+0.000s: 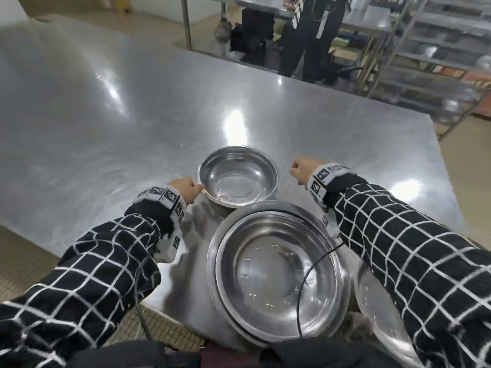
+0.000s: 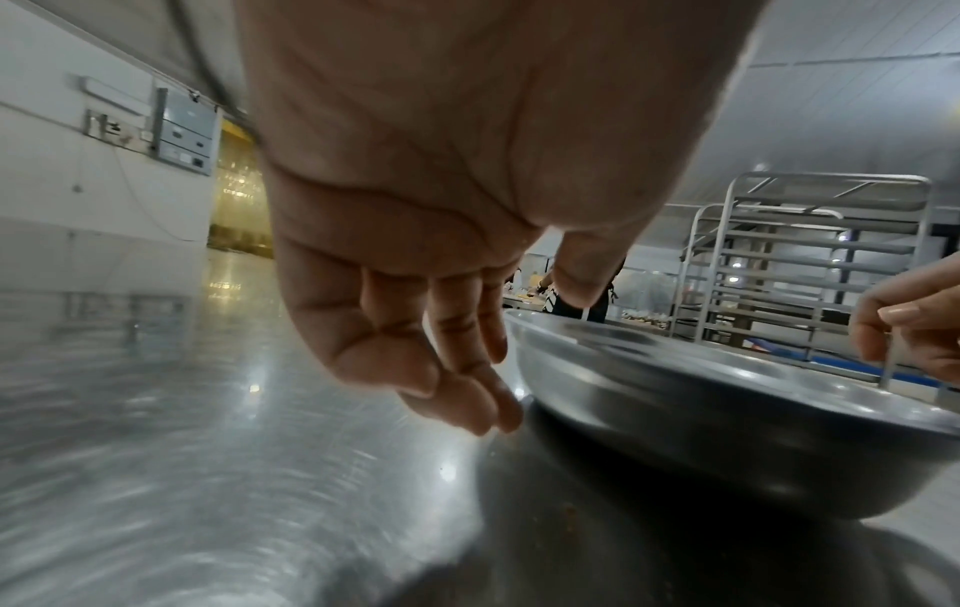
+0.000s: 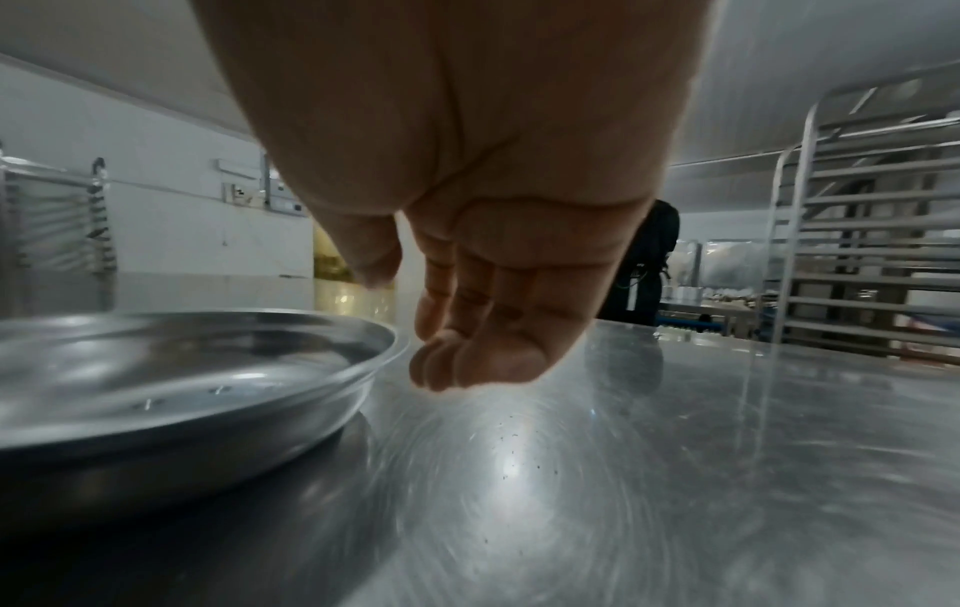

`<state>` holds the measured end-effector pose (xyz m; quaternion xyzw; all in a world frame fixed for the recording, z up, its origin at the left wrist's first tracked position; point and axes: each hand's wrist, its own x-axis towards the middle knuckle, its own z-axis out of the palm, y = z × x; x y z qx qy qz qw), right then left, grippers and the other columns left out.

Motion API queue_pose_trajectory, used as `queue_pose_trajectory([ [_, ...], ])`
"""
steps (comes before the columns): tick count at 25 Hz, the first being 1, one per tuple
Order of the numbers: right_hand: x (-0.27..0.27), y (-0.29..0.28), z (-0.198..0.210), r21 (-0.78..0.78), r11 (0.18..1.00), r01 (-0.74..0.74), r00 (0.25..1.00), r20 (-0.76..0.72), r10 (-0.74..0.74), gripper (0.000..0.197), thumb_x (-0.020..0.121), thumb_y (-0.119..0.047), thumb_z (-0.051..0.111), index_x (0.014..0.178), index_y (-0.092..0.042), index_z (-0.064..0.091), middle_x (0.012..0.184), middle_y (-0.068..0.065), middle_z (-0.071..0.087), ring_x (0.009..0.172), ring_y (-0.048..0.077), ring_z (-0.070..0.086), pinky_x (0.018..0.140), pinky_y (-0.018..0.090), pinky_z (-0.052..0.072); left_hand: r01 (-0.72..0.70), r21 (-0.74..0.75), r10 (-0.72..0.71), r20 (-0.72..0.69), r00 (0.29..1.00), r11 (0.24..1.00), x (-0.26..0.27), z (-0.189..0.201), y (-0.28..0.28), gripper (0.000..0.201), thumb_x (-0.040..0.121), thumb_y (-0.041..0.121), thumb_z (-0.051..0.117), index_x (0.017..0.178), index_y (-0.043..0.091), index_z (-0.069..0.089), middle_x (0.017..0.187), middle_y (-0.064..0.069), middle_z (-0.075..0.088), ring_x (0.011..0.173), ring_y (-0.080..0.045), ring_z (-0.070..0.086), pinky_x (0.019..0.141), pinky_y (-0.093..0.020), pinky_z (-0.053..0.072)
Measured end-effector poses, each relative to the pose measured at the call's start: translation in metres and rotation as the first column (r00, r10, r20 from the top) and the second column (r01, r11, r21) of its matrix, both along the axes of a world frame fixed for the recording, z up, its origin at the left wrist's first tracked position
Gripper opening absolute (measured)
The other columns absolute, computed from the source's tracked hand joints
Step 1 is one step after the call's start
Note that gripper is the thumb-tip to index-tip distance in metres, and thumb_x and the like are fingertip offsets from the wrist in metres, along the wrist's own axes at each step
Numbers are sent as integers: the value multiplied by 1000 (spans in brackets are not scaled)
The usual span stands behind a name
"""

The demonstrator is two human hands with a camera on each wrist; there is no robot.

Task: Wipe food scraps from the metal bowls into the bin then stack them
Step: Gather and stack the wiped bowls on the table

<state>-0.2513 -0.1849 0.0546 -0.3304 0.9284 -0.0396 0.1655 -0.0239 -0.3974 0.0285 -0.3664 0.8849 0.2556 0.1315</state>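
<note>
Centrally on the stainless steel table [image 1: 132,115], standing upright: a small metal bowl [image 1: 238,176], with only faint smears showing inside. Flanked by 2 hands, 1 at each side.

At the bowl's left rim, the left hand [image 1: 186,191], palm turned down and inward. Fingers [image 2: 457,394] relaxed, lightly bent and pressed together, tips hanging low beside the bowl's outer wall, just above the tabletop. Thumb [image 2: 587,271] held apart from them, up over the rim. Touching the rim or not: cannot tell. Nothing gripped.

To the right of the bowl, clear of its rim, the right hand [image 1: 303,170]. Fingers [image 3: 467,361] loosely curled and bunched together, tips pointing down toward the table, holding nothing. A few dark specks [image 3: 509,451] on the steel below them.

Nearer the body, at the table's near edge, a stack of larger metal bowls [image 1: 279,282], nested, at least 2 rims showing. Just right of that, another bowl [image 1: 372,301], partly hidden under the checked right sleeve [image 1: 411,248].

Beyond the far edge, a person in dark clothing [image 1: 305,35], standing, and metal racks [image 1: 438,49].
</note>
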Motion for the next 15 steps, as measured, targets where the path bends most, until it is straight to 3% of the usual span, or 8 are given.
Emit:
queue_pose_trajectory([
  [3,-23,-23,-18,118,987,-108,993,55,102,33,91,-46,35,94,-20,54,94,6,70,78,25,66,85,40,53,-57,48,58,-9,998,997,-8,-10,-4,41,100,42,39,104,5,57,99,-11,70,76,-23,61,80,-33,49],
  [6,-35,-39,-26,163,972,-169,983,105,153,40,97,-48,33,104,-16,56,90,2,68,77,22,65,87,40,52,-92,81,96,-40,995,992,-20,-18,-4,30,98,38,46,102,8,51,101,-12,69,84,-26,63,80,-35,51],
  [8,-40,-47,-29,154,970,-191,973,157,166,38,98,-46,37,101,-13,57,89,3,70,79,24,67,86,41,53,-155,121,164,-69,984,981,-26,-24,-5,27,96,34,50,100,7,52,102,-15,69,91,-30,65,83,-38,53],
  [11,-44,-53,-33,156,970,-188,971,179,160,31,96,-40,48,89,-12,60,90,6,71,83,25,68,86,42,53,-218,183,240,-109,965,959,-33,-25,-4,21,95,28,52,84,11,49,97,-17,69,90,-32,67,84,-42,54],
  [13,-45,-52,-35,156,974,-165,977,165,139,27,94,-39,50,83,-15,57,93,8,69,85,26,67,86,43,53,-229,174,253,-134,958,958,-36,-23,-2,19,95,27,52,85,12,48,94,-14,69,84,-30,68,78,-41,55],
  [15,-45,-50,-34,83,992,-99,979,186,82,22,93,-35,52,86,-15,54,93,8,69,84,26,67,84,43,54,-226,169,256,-186,949,959,-39,-18,0,17,96,25,51,83,15,46,86,-9,68,71,-22,66,63,-33,51],
])
